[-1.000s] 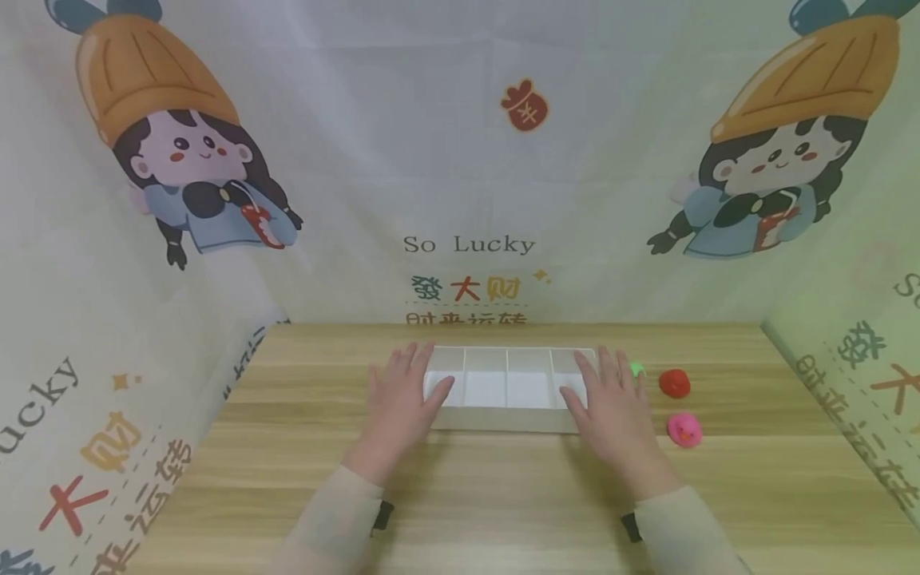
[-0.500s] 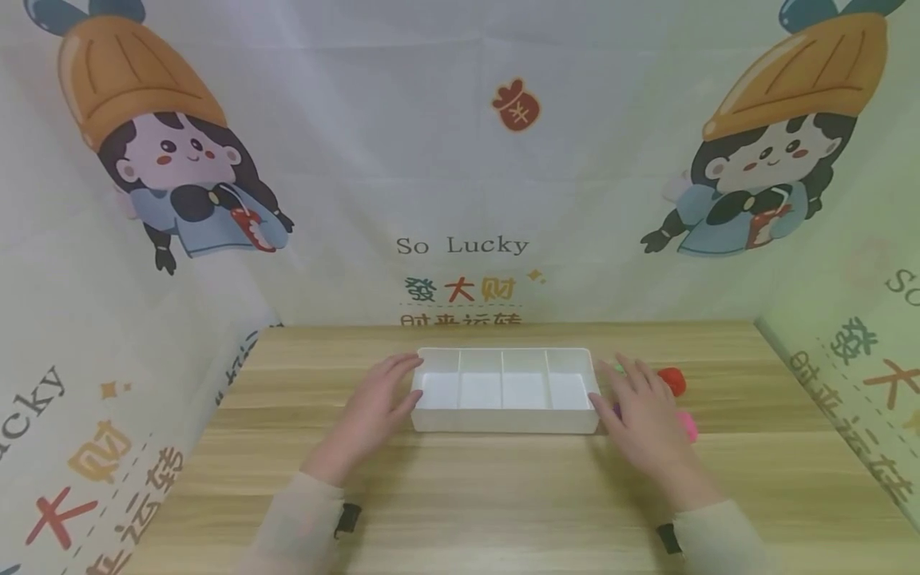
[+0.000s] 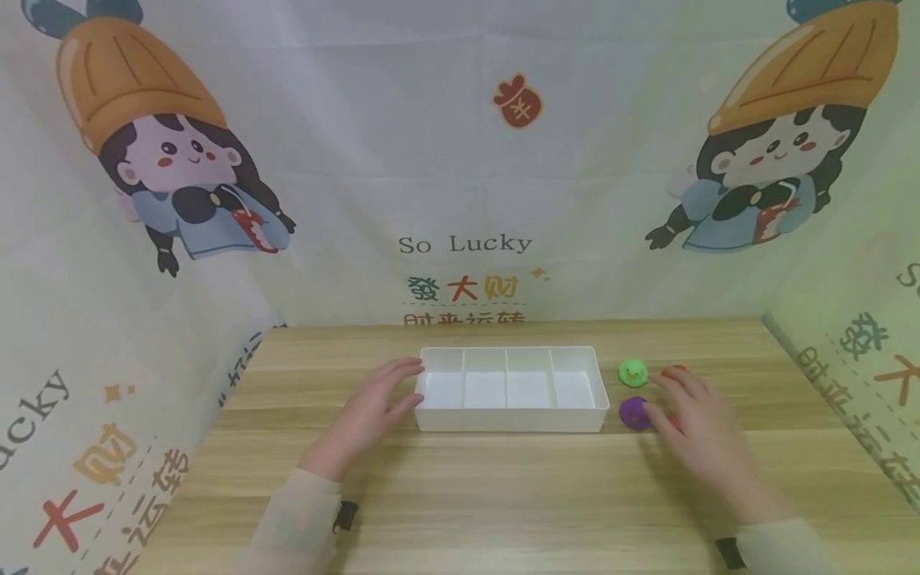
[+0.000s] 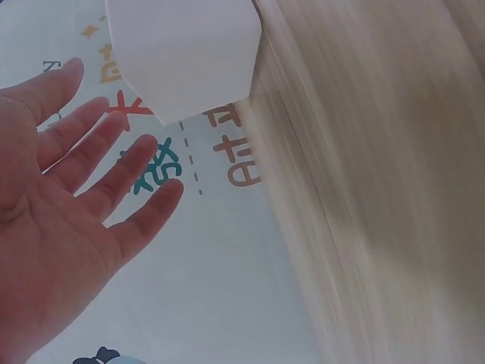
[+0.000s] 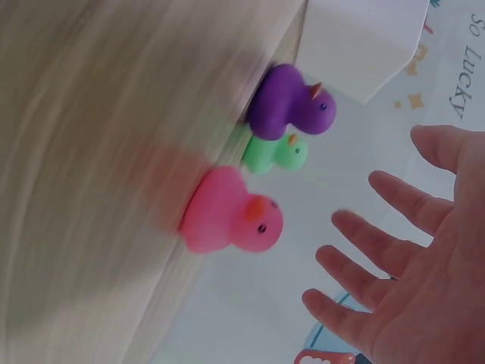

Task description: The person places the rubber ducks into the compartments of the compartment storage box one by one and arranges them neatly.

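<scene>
A white box (image 3: pixel 510 420) divided into compartments stands on the wooden table. At its left end is my left hand (image 3: pixel 368 411), fingers spread and holding nothing; the left wrist view shows its palm beside the box's end (image 4: pixel 186 61). My right hand (image 3: pixel 707 431) hovers over small rubber ducks to the right of the box, fingers loosely extended, nothing gripped. A green duck (image 3: pixel 633 373) and a purple duck (image 3: pixel 636 413) sit closest to the box. The red duck (image 3: pixel 676 371) is mostly hidden behind the hand. In the right wrist view a pink duck (image 5: pixel 227 212) sits nearest the camera.
A printed cloth (image 3: pixel 460 184) hangs behind the table and along both sides. Bare wooden tabletop (image 3: pixel 517 495) stretches in front of the box.
Both hands have drawn apart from the box's ends. My right hand has moved right over the ducks, uncovering the green and purple ones and covering much of the red and pink ones.
</scene>
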{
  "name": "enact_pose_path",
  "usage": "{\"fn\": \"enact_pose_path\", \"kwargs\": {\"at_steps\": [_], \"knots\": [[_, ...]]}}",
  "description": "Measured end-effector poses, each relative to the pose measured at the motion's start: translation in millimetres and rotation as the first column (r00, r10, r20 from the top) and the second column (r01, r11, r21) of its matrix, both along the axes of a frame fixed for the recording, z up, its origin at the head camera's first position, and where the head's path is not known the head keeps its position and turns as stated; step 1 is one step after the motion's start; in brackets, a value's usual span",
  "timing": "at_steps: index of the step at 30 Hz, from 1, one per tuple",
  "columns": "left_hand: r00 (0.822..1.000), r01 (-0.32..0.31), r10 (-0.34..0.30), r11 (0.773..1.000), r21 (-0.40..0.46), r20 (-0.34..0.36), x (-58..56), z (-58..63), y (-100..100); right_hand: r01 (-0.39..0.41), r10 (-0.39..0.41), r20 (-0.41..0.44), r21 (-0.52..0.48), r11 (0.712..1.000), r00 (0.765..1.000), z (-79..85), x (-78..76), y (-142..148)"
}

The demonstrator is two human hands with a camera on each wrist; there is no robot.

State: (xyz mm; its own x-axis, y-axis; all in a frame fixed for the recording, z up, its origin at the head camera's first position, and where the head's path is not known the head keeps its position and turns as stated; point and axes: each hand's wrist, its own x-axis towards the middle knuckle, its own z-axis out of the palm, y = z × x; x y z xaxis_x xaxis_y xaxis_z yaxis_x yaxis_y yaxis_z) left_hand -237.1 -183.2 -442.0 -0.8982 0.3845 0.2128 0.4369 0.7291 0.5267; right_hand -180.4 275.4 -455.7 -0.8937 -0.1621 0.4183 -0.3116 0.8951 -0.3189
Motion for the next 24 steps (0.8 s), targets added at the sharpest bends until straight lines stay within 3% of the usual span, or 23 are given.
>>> {"fn": "enact_pose_path", "kwargs": {"at_steps": [12, 24], "knots": [[1.0, 0.013, -0.013, 1.0, 0.022, -0.001, 0.6, -13.8, -3, 0.07, -0.078, 0.185, 0.052, 0.996, 0.98, 5.4, 8.7, 20], [1.0, 0.019, -0.019, 1.0, 0.023, 0.009, -2.1, -18.2, -5, 0.085, -0.102, 0.198, 0.09, 0.992, 0.975, 4.5, 9.4, 37]]}}
